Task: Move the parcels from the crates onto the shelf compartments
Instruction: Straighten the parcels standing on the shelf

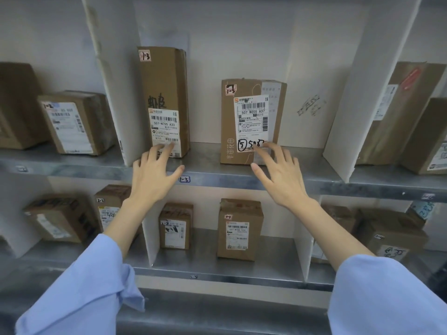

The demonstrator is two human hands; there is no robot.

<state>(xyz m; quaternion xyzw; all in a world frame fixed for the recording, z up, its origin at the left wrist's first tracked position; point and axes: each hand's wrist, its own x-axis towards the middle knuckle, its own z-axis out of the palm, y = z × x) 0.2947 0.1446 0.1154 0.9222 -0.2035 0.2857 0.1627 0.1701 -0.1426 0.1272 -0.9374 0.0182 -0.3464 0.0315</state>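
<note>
desk: where are the hands?

me: i see both up at the front edge of the upper shelf (pixel 205 155), in the middle compartment, the one with the 1-3 tag (pixel 184 179) on its lip. my left hand (pixel 152 175) is spread wide with straight fingers and holds nothing. its fingertips lie over the bottom of the shipping label on the tall parcel (pixel 164 93). i cannot tell whether they touch the cardboard or hang just in front of it.

desk: and the right?

me: the right hand (pixel 280 175) is also spread wide and grips nothing. its fingers overlap the lower edge of the label on the shorter parcel (pixel 251 122), by the handwritten circled 5. i cannot confirm contact there either.

desk: where do the two parcels sit?

me: both stand upright on the upper shelf, between the left divider (pixel 113 81) and the right divider (pixel 362 105). the tall parcel is near the left divider. the shorter parcel stands apart from it, nearer the middle and near the front edge. each has a small handwritten sticker at its top left corner.

desk: anything else?

me: there are more brown parcels in the compartments on either side. on the lower shelf (pixel 205 264), the lower left parcel (pixel 175 226) and the lower right parcel (pixel 239 229) stand upright, apart from each other. light blue sleeves (pixel 79 286) cover both forearms.
</note>
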